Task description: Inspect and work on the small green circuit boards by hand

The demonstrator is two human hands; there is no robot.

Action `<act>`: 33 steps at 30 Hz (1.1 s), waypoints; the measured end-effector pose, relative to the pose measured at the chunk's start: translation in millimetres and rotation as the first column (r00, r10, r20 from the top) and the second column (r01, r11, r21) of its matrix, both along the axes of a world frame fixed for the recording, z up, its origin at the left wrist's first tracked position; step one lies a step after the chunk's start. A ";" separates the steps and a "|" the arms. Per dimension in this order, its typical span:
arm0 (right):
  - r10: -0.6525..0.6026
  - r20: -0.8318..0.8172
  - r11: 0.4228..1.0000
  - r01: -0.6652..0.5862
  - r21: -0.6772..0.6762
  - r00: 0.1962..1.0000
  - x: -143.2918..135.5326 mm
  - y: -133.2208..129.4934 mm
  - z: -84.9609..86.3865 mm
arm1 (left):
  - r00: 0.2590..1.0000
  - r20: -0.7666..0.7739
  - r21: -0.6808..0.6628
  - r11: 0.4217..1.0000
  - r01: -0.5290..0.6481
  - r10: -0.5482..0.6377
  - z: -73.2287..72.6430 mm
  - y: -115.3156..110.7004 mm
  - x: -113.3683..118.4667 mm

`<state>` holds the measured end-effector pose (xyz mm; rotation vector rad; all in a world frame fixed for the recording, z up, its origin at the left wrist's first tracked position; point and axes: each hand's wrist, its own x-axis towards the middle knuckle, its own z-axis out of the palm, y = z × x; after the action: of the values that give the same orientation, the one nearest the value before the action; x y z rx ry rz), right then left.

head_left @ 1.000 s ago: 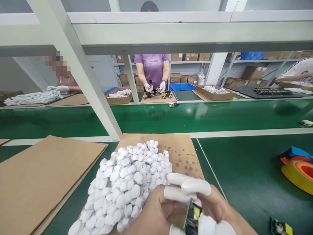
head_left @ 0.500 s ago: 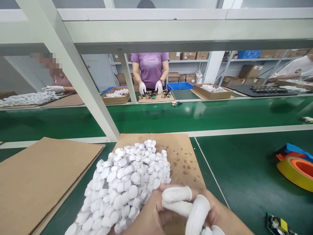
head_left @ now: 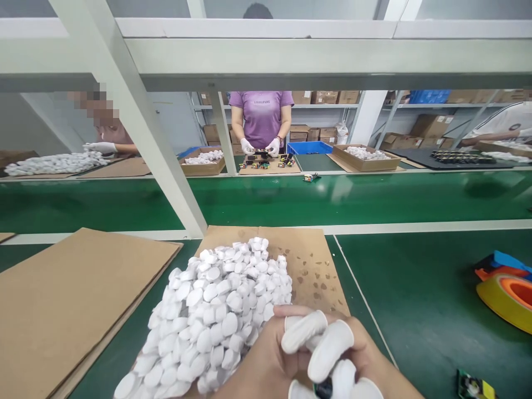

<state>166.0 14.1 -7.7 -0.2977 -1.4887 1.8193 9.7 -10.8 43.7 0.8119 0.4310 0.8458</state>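
My left hand (head_left: 272, 354) and my right hand (head_left: 366, 349) are together at the bottom of the view, fingers curled towards each other. White finger cots (head_left: 330, 349) cover several fingertips. Between them a small dark part (head_left: 323, 387) shows, mostly hidden by the fingers, so its kind is unclear. Just left of my hands a large heap of small white rounded pieces (head_left: 220, 310) lies on a cardboard sheet (head_left: 310, 249). At the lower right edge sits a small circuit board (head_left: 474, 386) with a yellow component, apart from my hands.
Cardboard sheets (head_left: 83, 299) lie at left; a roll of yellow tape (head_left: 505, 302) is at right. Beyond runs a green conveyor belt (head_left: 353, 202) with one circuit board (head_left: 310, 177) on it. A slanted white post (head_left: 162, 160) stands ahead. Co-workers in white gloves sit opposite.
My fingers have shifted around each other, and the dark part now shows between them. The view has moved slightly. The opposite co-worker's hands have come closer together over the boards.
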 end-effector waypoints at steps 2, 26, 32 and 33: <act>-0.056 -0.008 0.996 0.056 0.067 0.998 -0.3 -2.1 -3.0 | 1.000 -0.024 0.017 1.000 0.000 0.000 1.4 1.4 0.1; -0.148 -0.175 0.920 0.201 0.337 0.973 -9.4 -0.8 16.9 | 0.968 -0.240 0.046 0.997 -0.062 0.072 -4.0 -0.1 3.2; -0.279 -0.107 0.838 0.297 0.459 0.954 -7.4 3.6 20.2 | 0.988 -0.120 -0.004 0.995 -0.099 0.098 -16.5 0.1 6.1; -0.250 -0.069 0.877 0.257 0.406 0.966 -6.2 3.5 21.2 | 0.986 -0.130 -0.015 0.994 -0.111 0.108 -19.0 -0.8 7.0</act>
<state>159.7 17.6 13.5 -0.2538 -1.6921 1.2604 16.7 -11.7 24.7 0.8304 0.6028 0.8921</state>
